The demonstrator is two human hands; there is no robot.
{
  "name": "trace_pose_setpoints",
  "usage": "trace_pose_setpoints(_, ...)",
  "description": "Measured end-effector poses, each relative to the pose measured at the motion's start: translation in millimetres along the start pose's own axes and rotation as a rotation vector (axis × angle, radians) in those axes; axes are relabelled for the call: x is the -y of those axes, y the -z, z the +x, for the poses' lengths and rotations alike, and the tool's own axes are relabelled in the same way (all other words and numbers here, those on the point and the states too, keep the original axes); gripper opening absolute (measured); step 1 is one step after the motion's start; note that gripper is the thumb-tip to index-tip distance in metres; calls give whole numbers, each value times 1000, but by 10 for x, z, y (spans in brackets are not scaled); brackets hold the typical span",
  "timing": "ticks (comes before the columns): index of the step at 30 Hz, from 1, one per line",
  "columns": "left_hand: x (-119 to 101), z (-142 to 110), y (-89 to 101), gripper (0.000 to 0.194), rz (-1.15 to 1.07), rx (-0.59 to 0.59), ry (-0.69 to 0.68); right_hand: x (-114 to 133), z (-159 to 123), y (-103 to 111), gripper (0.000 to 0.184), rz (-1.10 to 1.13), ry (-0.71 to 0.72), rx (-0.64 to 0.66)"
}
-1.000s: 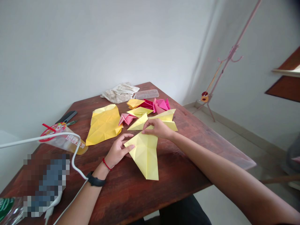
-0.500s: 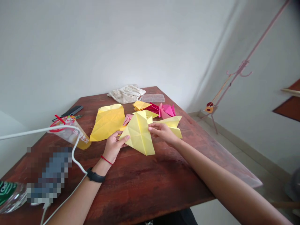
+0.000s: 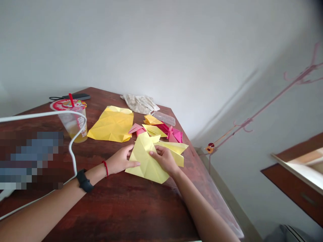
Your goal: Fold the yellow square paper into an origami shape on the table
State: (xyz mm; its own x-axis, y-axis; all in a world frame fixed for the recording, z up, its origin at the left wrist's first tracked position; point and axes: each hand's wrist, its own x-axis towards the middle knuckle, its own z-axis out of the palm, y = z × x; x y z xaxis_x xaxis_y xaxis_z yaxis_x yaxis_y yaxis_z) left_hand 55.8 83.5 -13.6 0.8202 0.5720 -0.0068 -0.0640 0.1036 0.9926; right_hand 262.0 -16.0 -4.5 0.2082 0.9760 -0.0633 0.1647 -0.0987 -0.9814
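Note:
A pale yellow sheet of origami paper (image 3: 146, 164), creased and partly folded, is held above the wooden table. My left hand (image 3: 123, 159) pinches its left edge, thumb on top and fingers behind. On the right side, my right hand (image 3: 164, 156) grips the sheet with the thumb over its face; the other fingers are partly hidden behind it. Another pale yellow folded paper (image 3: 178, 151) lies just beyond my right hand. A larger creased yellow sheet (image 3: 113, 124) rests flat to the left. Pink folded paper (image 3: 137, 128) and magenta folded paper (image 3: 174, 134) lie behind.
A plastic drink cup (image 3: 75, 124) with a red straw stands at the left, near a white cable (image 3: 72, 151) and a pixelated area. Farther back are a dark flat device (image 3: 79, 96), a crumpled cloth (image 3: 140, 103) and a clear plastic box (image 3: 165, 118). The wooden table (image 3: 121, 208) ends at the right.
The view has tilted and turned. The held paper's angle has changed, and my right hand has moved farther over its face. My left hand still grips the left edge.

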Motion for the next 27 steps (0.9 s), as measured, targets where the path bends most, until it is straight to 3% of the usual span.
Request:
trace_pose_setpoints(2, 26, -9, -31, 58, 6, -15, -20, 1, 9, 25, 47, -154, 98, -166)
trace_pose_setpoints(5, 48, 5, -50, 51, 42, -174, -88, 36, -8, 66, 32, -417, 367, -486)
trace_pose_setpoints(7, 60, 26, -41, 47, 48, -269, -128, 65, -52, 61, 20, -534, 548, -504)
trace_pose_setpoints(9, 70, 41, -17, 45, 20, -323, -99, 84, -117, 10, 15, -626, 695, -400)
trace_pose_setpoints(11, 75, 42, 16, 52, -29, -331, 21, 90, -186, -78, 23, -712, 762, -198)
trace_pose_setpoints(14, 70, 16, 59, 79, -61, -330, 138, 88, -257, -215, 47, -812, 713, 150)
trace_pose_setpoints(16, 61, -18, 73, 90, 12, -379, 66, 84, -273, -272, 49, -843, 639, 298)
trace_pose_setpoints(19, 51, -110, 73, 83, 379, -472, -77, 72, -272, -294, 43, -841, 545, 378)
trace_pose_setpoints(22, 59, -248, 60, 77, 907, -493, -203, 54, -270, -284, 48, -876, 498, 353)
trace_pose_setpoints(24, 83, -336, 54, 70, 1131, -440, -335, 47, -270, -278, 50, -907, 482, 335)
trace_pose_setpoints(27, 140, -416, 58, 55, 1220, -258, -516, 67, -264, -274, 50, -887, 481, 364)
